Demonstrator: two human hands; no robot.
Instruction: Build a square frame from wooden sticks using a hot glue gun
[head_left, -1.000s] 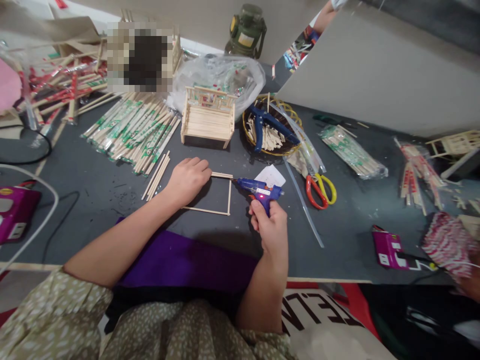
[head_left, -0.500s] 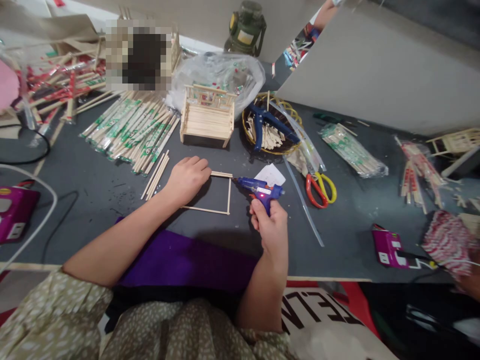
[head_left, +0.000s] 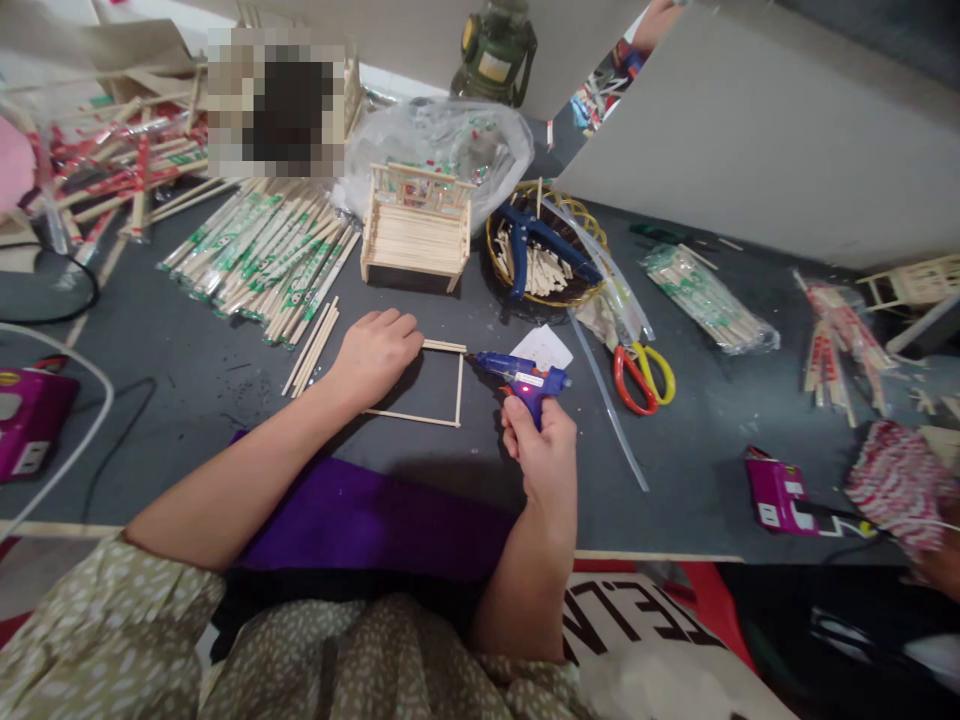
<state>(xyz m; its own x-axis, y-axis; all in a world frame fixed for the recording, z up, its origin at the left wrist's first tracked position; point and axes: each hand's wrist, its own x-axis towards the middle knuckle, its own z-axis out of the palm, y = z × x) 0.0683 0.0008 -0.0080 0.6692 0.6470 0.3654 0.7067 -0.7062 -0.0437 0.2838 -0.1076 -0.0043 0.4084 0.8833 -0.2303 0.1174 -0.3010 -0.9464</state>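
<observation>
A rectangular frame of thin wooden sticks (head_left: pixel 460 388) lies flat on the grey table. My left hand (head_left: pixel 381 352) rests over its left part with the fingers curled down on the top sticks; the fingertips and the frame's left side are hidden. In my right hand (head_left: pixel 538 440) is a blue glue gun (head_left: pixel 517 375), gripped by its handle. The nozzle points left and is at the frame's upper right corner. Several loose sticks (head_left: pixel 315 347) lie left of my left hand. A white paper (head_left: pixel 543 347) is behind the glue gun.
Behind the frame stands a small stick-built model (head_left: pixel 415 238). Wrapped chopsticks (head_left: pixel 255 255) lie at the left. To the right are a basket (head_left: pixel 491 250) with a blue tool, scissors (head_left: pixel 636 378), a clear glue stick (head_left: pixel 611 405) and a purple box (head_left: pixel 776 492).
</observation>
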